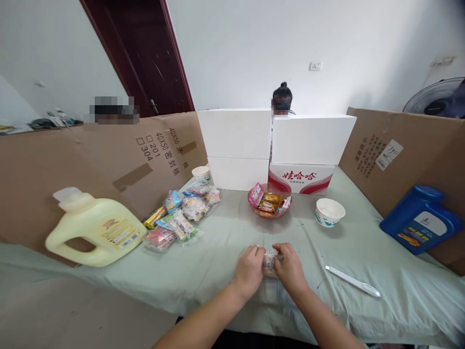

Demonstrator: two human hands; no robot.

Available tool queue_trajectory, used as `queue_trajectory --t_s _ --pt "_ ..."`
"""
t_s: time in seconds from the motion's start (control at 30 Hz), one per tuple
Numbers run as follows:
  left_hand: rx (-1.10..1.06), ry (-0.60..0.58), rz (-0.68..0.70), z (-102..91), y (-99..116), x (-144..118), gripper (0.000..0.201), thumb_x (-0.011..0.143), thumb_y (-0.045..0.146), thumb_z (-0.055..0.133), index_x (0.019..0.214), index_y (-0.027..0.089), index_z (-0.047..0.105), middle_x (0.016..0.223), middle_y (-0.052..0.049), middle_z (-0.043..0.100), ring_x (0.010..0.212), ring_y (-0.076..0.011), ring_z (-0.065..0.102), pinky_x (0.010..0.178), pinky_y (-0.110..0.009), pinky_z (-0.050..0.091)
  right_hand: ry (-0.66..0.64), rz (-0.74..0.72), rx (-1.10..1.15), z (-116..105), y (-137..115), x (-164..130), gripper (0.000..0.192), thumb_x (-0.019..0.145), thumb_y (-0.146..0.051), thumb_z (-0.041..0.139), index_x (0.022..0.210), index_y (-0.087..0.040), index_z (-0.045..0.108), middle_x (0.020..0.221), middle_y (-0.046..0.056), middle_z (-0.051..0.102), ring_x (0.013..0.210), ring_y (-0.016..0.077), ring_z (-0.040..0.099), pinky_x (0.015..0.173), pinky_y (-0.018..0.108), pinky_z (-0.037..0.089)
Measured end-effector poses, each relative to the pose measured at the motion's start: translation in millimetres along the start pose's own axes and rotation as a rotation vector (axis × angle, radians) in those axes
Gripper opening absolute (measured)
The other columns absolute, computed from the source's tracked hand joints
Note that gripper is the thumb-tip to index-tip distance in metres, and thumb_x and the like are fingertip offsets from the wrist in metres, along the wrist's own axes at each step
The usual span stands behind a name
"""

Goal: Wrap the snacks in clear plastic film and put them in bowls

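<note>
Near the front edge of the table, my left hand [249,271] and my right hand [289,268] grip a small clear-wrapped snack packet [269,261] from both sides. Its contents look pale and speckled; my fingers cover its edges. Fingers of both hands are pinched at its top corners. Beyond my hands stands a red bowl [273,213] with several wrapped snacks in it. Off to the right of my right hand lies a white utility knife [353,281]. A pile of bagged snacks [194,207] sits to the left.
A pale yellow jug [96,228] lies at left, a blue bottle [421,220] leans at right. Paper bowls stand at right [330,213] and back left [201,175]. White boxes [240,135] and brown cardboard [407,165] wall the table. Two people are behind them.
</note>
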State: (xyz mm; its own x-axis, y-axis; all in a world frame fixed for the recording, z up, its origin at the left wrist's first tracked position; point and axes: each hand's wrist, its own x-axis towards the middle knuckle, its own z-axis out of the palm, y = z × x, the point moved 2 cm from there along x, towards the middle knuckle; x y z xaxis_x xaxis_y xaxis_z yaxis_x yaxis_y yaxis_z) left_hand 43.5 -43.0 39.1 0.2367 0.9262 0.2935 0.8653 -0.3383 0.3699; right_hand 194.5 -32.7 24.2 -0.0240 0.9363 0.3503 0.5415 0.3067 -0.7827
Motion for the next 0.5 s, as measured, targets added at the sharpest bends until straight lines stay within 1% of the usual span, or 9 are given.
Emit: queue_trajectory --t_s 0.1,0.17,0.2,0.27,0.33,0.37,0.4,0.43,0.5 --pt "-0.065 0.123 0.15 18.7 12.3 -12.2 0.03 0.086 0.008 0.041 0.11 0.016 0.056 0.096 -0.009 0.063 0.091 -0.0249 0.057 0.08 -0.041 0.051 -0.057 -0.039 -0.007 7.0 -0.3 -12.5 0.056 0.067 -0.006 0.044 0.121 -0.018 0.055 0.107 0.01 0.062 0.103 0.0218 0.059 0.095 0.042 0.048" --pt "-0.117 0.169 0.253 24.0 14.1 -19.4 0.037 0.086 0.012 0.044 0.122 0.014 0.05 0.106 -0.011 0.062 0.099 -0.0264 0.055 0.086 -0.045 0.05 -0.141 -0.048 0.029 8.0 1.6 -21.9 0.074 0.066 -0.004 0.043 0.138 -0.018 0.039 0.121 0.012 0.059 0.115 0.0222 0.055 0.101 0.046 0.044" --pt "-0.127 0.169 0.299 25.0 13.8 -22.5 0.042 0.085 0.014 0.047 0.127 0.014 0.047 0.111 -0.012 0.061 0.103 -0.0271 0.054 0.09 -0.047 0.049 -0.191 -0.046 0.059 8.0 1.9 -26.4 0.082 0.065 -0.003 0.042 0.144 -0.019 0.03 0.129 0.013 0.055 0.122 0.022 0.051 0.105 0.048 0.041" --pt "-0.108 0.148 0.361 26.1 11.8 -27.2 0.049 0.084 0.014 0.049 0.133 0.014 0.044 0.117 -0.013 0.059 0.108 -0.0276 0.052 0.095 -0.049 0.047 -0.274 -0.028 0.127 7.7 0.3 -33.5 0.094 0.062 -0.001 0.04 0.15 -0.021 0.013 0.144 0.013 0.043 0.134 0.0209 0.039 0.111 0.049 0.034" --pt "-0.06 0.14 0.393 27.8 9.5 -30.1 0.049 0.086 0.013 0.048 0.135 0.016 0.044 0.118 -0.011 0.059 0.108 -0.0268 0.053 0.097 -0.048 0.046 -0.317 -0.001 0.191 6.6 -2.4 -36.7 0.099 0.061 -0.001 0.039 0.151 -0.021 0.005 0.152 0.012 0.032 0.139 0.0199 0.032 0.113 0.048 0.03" --pt "-0.036 0.158 0.406 29.1 8.5 -31.2 0.047 0.087 0.013 0.048 0.134 0.017 0.046 0.117 -0.011 0.06 0.108 -0.0265 0.053 0.097 -0.048 0.046 -0.326 0.01 0.223 4.9 -2.9 -36.6 0.098 0.061 -0.001 0.039 0.151 -0.021 0.004 0.153 0.011 0.029 0.139 0.0194 0.033 0.113 0.047 0.032" --pt "-0.013 0.191 0.418 30.7 7.8 -32.1 0.043 0.088 0.013 0.047 0.132 0.017 0.048 0.116 -0.011 0.061 0.108 -0.0267 0.053 0.097 -0.048 0.047 -0.328 0.014 0.249 1.6 -2.0 -35.6 0.096 0.063 -0.002 0.04 0.151 -0.021 0.007 0.153 0.011 0.03 0.136 0.0191 0.037 0.111 0.045 0.036" --pt "0.007 0.23 0.426 32.4 7.2 -32.8 0.04 0.089 0.014 0.047 0.129 0.017 0.051 0.115 -0.011 0.061 0.109 -0.0273 0.054 0.096 -0.048 0.047 -0.317 0.01 0.257 -4.1 0.6 -34.0 0.091 0.065 -0.003 0.04 0.15 -0.022 0.015 0.151 0.011 0.034 0.132 0.0189 0.043 0.107 0.043 0.041" --pt "0.028 0.291 0.427 35.6 6.3 -33.9 0.035 0.09 0.014 0.047 0.124 0.016 0.055 0.116 -0.011 0.062 0.109 -0.0281 0.054 0.096 -0.048 0.048 -0.243 -0.02 0.179 -24.8 12.6 -30.9 0.071 0.072 -0.008 0.041 0.14 -0.024 0.038 0.14 0.009 0.049 0.122 0.0192 0.053 0.1 0.042 0.047"
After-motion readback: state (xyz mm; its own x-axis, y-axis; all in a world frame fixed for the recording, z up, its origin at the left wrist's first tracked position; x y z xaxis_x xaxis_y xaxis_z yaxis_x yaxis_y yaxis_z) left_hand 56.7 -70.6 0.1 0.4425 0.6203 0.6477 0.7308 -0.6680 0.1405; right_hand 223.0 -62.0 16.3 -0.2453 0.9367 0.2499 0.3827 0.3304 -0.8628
